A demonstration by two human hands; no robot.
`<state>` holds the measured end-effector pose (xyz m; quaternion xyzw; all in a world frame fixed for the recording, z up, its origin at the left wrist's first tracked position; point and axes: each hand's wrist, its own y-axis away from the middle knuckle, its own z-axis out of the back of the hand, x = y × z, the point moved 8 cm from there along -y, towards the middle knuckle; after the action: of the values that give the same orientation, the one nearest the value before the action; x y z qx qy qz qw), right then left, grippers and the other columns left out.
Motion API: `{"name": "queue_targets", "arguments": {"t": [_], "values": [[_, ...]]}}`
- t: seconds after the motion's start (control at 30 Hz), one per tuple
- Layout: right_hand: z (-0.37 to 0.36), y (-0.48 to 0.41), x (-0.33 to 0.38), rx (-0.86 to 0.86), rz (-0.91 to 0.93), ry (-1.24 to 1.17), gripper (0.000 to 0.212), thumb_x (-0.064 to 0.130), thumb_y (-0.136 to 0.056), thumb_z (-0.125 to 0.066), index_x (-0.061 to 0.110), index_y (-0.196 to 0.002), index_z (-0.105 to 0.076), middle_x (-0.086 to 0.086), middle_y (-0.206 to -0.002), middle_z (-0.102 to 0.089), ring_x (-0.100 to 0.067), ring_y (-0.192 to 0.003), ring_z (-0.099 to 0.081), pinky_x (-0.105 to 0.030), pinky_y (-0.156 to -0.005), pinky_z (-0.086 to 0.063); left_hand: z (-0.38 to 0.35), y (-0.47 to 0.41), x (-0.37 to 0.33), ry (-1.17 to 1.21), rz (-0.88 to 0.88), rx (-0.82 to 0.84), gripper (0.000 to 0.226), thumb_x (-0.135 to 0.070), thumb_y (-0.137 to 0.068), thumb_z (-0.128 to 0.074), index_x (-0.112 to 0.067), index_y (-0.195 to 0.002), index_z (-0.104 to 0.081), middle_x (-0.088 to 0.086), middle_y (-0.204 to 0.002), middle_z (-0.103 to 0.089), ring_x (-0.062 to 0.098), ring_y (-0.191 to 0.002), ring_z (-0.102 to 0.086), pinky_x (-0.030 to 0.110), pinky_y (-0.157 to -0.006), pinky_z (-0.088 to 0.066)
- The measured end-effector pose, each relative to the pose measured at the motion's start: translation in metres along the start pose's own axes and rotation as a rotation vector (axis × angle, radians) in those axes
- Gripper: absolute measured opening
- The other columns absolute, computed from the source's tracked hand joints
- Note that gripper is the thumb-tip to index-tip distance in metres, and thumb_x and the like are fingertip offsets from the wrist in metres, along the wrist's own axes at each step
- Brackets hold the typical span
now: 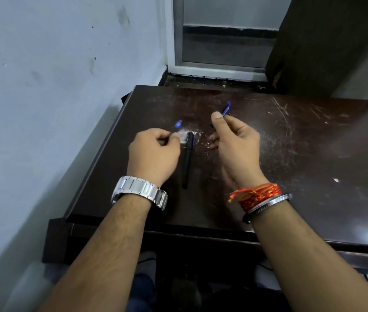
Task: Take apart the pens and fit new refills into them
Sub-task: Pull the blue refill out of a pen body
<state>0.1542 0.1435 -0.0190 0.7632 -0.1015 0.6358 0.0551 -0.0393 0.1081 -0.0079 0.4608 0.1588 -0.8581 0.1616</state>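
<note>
My right hand (234,140) is closed around a blue pen part (226,108) that sticks up past my thumb, held above the dark wooden table (313,165). My left hand (153,152) pinches a thin piece with a blue end (177,124); motion blur hides what it is exactly. Between my hands a black pen (187,163) lies on the table, pointing away from me, with a blue clip near its far end. Its far tip rests by a whitish smudge on the wood.
The table is scratched and pushed close to a grey wall (43,86) on the left. A window frame (219,70) stands beyond its far edge, and a dark curtain (327,41) hangs at the back right. My knees show below the near edge.
</note>
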Motion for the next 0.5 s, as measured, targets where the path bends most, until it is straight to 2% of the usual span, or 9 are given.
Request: {"name": "queue_targets", "arguments": {"t": [0.07,0.13,0.23,0.3,0.37,0.5], "values": [[-0.003,0.003,-0.005,0.052,0.023,0.249,0.012,0.025,-0.089,-0.075,0.014,-0.088,-0.072,-0.002,-0.067,-0.067,-0.012,-0.057,-0.059,-0.028,-0.055,-0.049,0.007,-0.005,0.012,-0.018,0.088,-0.052,0.022,-0.03,-0.086,-0.068,-0.019,-0.067,-0.067,-0.006,-0.067,-0.068,0.009,-0.068,-0.065,0.012,-0.051,-0.04],[-0.01,0.01,-0.017,0.099,-0.05,0.323,0.015,0.022,-0.083,-0.081,0.015,-0.086,-0.067,-0.01,-0.074,-0.073,-0.018,-0.06,-0.067,-0.032,-0.056,-0.055,0.001,-0.005,0.019,0.046,0.169,0.008,0.023,-0.031,-0.083,-0.071,-0.011,-0.073,-0.072,0.007,-0.071,-0.073,0.018,-0.058,-0.063,0.021,-0.049,-0.043],[-0.023,0.017,-0.025,0.172,-0.123,0.262,0.016,0.014,-0.087,-0.075,0.015,-0.073,-0.068,-0.009,-0.064,-0.072,-0.012,-0.05,-0.065,-0.027,-0.051,-0.054,-0.026,0.003,0.021,0.419,0.318,0.223,0.021,-0.025,-0.084,-0.078,-0.004,-0.083,-0.075,0.018,-0.075,-0.066,0.009,-0.038,-0.041,0.018,-0.036,-0.03],[-0.029,0.018,-0.027,0.198,-0.161,0.176,0.021,0.008,-0.09,-0.07,0.013,-0.07,-0.069,-0.004,-0.058,-0.069,-0.006,-0.045,-0.061,-0.019,-0.046,-0.049,-0.034,0.004,0.022,0.56,0.365,0.272,0.023,-0.014,-0.086,-0.076,0.006,-0.097,-0.071,0.015,-0.079,-0.056,0.006,-0.036,-0.034,0.015,-0.033,-0.023],[-0.033,0.021,-0.031,0.219,-0.213,0.098,0.022,0.004,-0.092,-0.067,0.01,-0.071,-0.07,-0.002,-0.055,-0.068,-0.005,-0.044,-0.061,-0.017,-0.045,-0.05,-0.038,0.004,0.026,0.622,0.409,0.299,0.028,-0.011,-0.087,-0.074,0.01,-0.105,-0.069,0.011,-0.072,-0.052,0.004,-0.034,-0.033,0.014,-0.031,-0.021],[-0.038,0.024,-0.035,0.271,-0.249,0.107,0.026,0.006,-0.091,-0.068,0.013,-0.067,-0.073,-0.006,-0.06,-0.071,-0.01,-0.05,-0.065,-0.021,-0.051,-0.054,-0.041,0.003,0.032,0.655,0.471,0.309,0.017,-0.011,-0.085,-0.076,0.003,-0.093,-0.073,0.004,-0.065,-0.051,0.003,-0.033,-0.033,0.014,-0.03,-0.021]]}}
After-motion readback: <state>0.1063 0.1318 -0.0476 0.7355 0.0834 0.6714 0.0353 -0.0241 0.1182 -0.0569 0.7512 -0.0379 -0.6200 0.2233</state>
